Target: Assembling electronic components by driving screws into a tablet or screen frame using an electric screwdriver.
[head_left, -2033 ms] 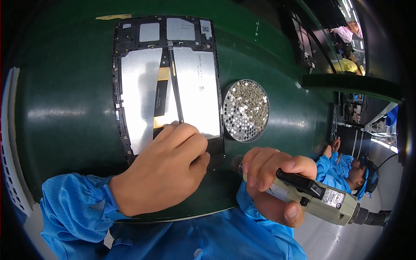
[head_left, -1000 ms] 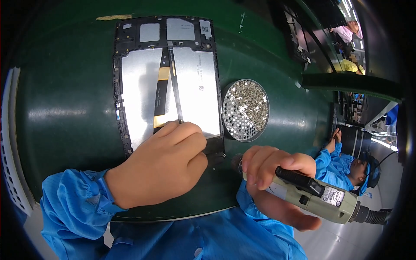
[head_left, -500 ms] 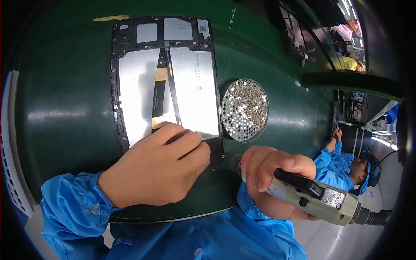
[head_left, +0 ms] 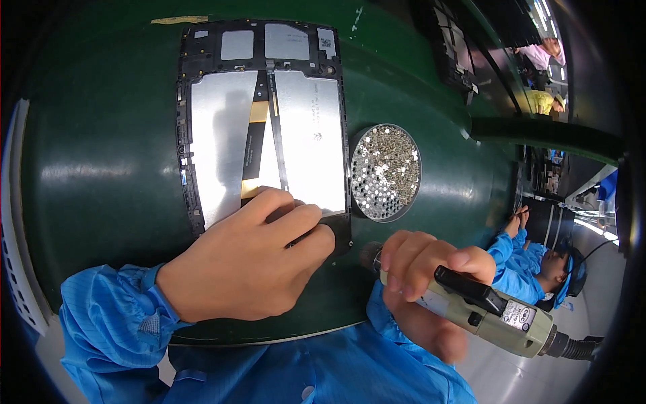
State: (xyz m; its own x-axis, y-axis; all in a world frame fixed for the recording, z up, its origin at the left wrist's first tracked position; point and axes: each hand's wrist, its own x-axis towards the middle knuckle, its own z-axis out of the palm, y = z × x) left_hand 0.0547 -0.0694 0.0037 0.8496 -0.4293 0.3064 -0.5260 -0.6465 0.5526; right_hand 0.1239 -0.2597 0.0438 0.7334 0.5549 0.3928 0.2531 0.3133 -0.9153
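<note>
A black tablet housing [head_left: 340, 135] with silver metal panels lies flat on the green work surface. Between the panels runs a black and gold flex cable [head_left: 253, 149]. My left hand [head_left: 245, 259] rests over the housing's near end, its fingers bent and pressed together. Whatever those fingertips pinch is hidden beneath the hand. Gripped in my right hand [head_left: 431, 269] is a pale green electric screwdriver [head_left: 518, 330], held tilted, its front end towards the housing and its tip not visible. A round tray of small screws [head_left: 386, 173] stands just right of the housing.
A strip of yellowish tape [head_left: 180, 20] sticks to the green surface [head_left: 94, 141] at the far left. More dark housings [head_left: 454, 50] stand at the far right. A co-worker in blue [head_left: 531, 266] sits to the right. A white perforated edge [head_left: 20, 222] borders the left side.
The housing and my left hand have shifted slightly to the right, the housing also a little away from me. The lower part of my right hand has moved against the screwdriver and looks blurred.
</note>
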